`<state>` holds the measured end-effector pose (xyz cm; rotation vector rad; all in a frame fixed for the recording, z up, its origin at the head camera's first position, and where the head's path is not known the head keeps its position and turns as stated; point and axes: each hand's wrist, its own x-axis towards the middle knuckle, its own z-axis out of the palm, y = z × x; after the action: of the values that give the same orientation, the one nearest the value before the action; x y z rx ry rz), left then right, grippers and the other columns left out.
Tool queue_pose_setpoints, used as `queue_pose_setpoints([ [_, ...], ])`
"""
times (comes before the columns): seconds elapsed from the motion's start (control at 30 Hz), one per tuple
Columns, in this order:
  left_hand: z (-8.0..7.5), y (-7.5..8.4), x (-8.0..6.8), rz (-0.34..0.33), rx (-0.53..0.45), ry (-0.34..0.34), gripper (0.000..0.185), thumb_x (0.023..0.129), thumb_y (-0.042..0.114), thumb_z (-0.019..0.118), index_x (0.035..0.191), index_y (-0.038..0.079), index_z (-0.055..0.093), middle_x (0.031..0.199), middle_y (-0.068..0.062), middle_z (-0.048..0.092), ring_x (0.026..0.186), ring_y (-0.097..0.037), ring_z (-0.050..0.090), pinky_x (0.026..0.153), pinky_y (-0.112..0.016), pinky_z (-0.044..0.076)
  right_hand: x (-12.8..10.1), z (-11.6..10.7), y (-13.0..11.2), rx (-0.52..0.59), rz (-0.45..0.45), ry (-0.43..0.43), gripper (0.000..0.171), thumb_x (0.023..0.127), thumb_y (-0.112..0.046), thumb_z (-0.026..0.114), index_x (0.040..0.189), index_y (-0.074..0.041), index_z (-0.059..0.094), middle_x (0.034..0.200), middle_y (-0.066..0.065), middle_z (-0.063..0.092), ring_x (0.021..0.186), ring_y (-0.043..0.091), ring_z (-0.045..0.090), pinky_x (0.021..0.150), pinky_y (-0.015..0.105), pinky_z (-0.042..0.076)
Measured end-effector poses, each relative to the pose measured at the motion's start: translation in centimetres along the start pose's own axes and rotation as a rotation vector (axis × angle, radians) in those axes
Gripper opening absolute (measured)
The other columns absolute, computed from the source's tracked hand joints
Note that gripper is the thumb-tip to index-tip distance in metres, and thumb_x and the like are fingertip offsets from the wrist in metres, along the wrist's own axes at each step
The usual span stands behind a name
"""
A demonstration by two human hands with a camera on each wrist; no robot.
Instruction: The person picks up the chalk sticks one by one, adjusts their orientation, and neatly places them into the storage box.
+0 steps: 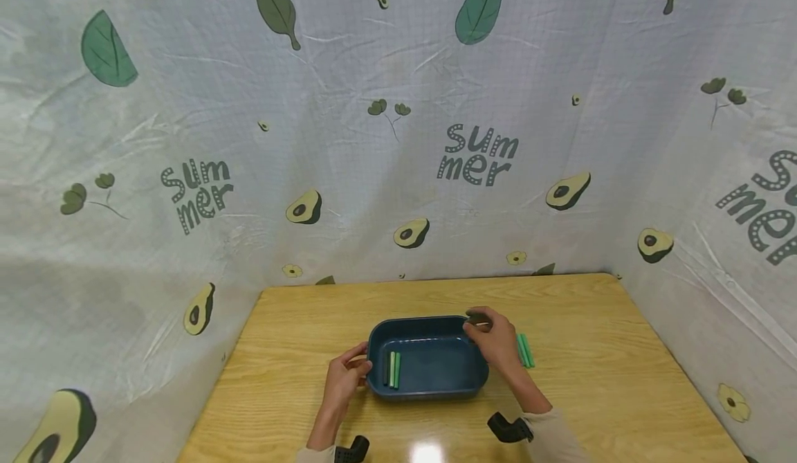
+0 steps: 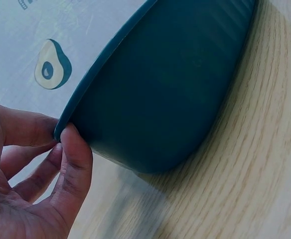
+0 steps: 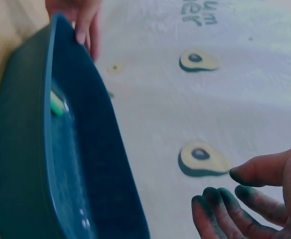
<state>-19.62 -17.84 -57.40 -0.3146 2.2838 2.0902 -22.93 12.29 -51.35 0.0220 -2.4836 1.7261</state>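
Note:
A dark blue tray (image 1: 423,322) sits mid-table. My left hand (image 1: 345,376) pinches its left rim between thumb and fingers; the left wrist view shows that hand (image 2: 61,169) on the tray (image 2: 165,99) edge. Two green sticks (image 1: 393,369) lie inside the tray near the left wall, and one of them (image 3: 57,103) shows in the right wrist view. My right hand (image 1: 495,338) hovers over the tray's far right corner. Its dark-stained fingers (image 3: 220,209) are loosely spread with nothing visible between them. Two more green sticks (image 1: 525,350) lie on the table just right of that hand.
The wooden table (image 1: 591,352) is enclosed at the back and both sides by a white cloth printed with avocados and leaves (image 1: 398,138). Black wrist mounts (image 1: 509,428) sit near the front edge. A light glare marks the table in front of the tray.

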Motion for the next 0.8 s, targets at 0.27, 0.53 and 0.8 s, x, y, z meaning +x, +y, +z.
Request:
queue_pose_setpoints([
  [0.27,0.0,-0.1,-0.5,-0.017,0.004,-0.008,0.045,0.092,0.001,0.060,0.137,0.000,0.056,0.128,-0.024,0.057,0.088,-0.016,0.061,0.063,-0.031,0.055,-0.4,-3.0,1.6,-0.012,0.017,0.066,0.030,0.091,-0.012,0.068,0.121,-0.005,0.065,0.108,0.018,0.070,0.083,0.015,0.072,0.071,0.027,0.058],
  [0.53,0.0,-0.4,-0.4,-0.023,-0.009,0.002,0.046,0.090,-0.001,0.061,0.136,-0.001,0.056,0.127,-0.023,0.058,0.087,-0.012,0.062,0.060,-0.028,0.054,-0.9,-5.2,3.7,-0.116,0.041,0.139,0.032,0.093,-0.015,0.066,0.123,-0.007,0.063,0.112,0.017,0.070,0.095,0.024,0.071,0.072,0.023,0.055],
  [0.8,0.1,-0.1,-0.2,-0.011,-0.014,-0.002,0.046,0.091,0.000,0.061,0.137,0.000,0.056,0.128,-0.024,0.058,0.086,-0.012,0.061,0.060,-0.029,0.054,-1.1,-6.5,5.5,-0.171,0.089,0.200,0.034,0.094,-0.019,0.064,0.125,-0.006,0.062,0.116,0.018,0.069,0.103,0.031,0.069,0.071,0.020,0.053],
])
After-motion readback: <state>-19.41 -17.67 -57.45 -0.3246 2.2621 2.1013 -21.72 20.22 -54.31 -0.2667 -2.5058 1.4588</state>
